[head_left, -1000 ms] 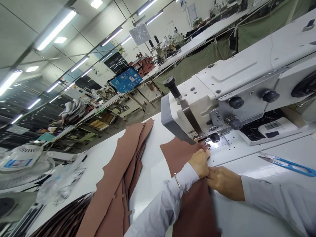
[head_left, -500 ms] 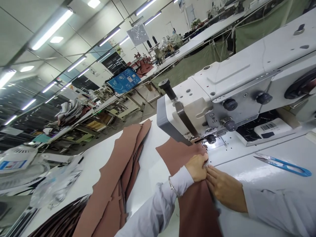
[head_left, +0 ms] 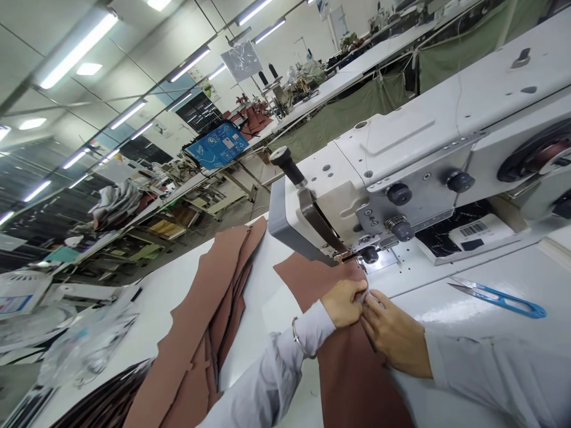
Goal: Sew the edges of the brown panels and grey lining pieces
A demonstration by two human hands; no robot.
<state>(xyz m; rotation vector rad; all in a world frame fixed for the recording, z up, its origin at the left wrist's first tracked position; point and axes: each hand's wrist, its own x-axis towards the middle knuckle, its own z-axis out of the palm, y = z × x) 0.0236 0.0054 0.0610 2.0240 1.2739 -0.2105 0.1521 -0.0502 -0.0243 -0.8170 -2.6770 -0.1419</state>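
Note:
A brown leather piece (head_left: 357,380) lies under the needle area of the white sewing machine (head_left: 339,196) and runs down toward me off the table's front. My left hand (head_left: 343,303) is closed on the piece's right edge, just in front of the presser foot (head_left: 357,264). Beside it, my right hand (head_left: 392,333) pinches the same edge, its fingertips meeting those of the left. What lies between the fingertips is partly hidden. The needle itself is too small to make out.
Several cut brown pieces (head_left: 205,315) are stacked at the left, with dark strips (head_left: 107,395) near them. Blue-handled thread snips (head_left: 499,297) lie on the right of the table. A box with a barcode label (head_left: 473,232) sits under the machine arm.
The whole view has shifted slightly, so the machine and table appear farther left. Both hands stay at the leather's edge near the presser foot, with small finger movements.

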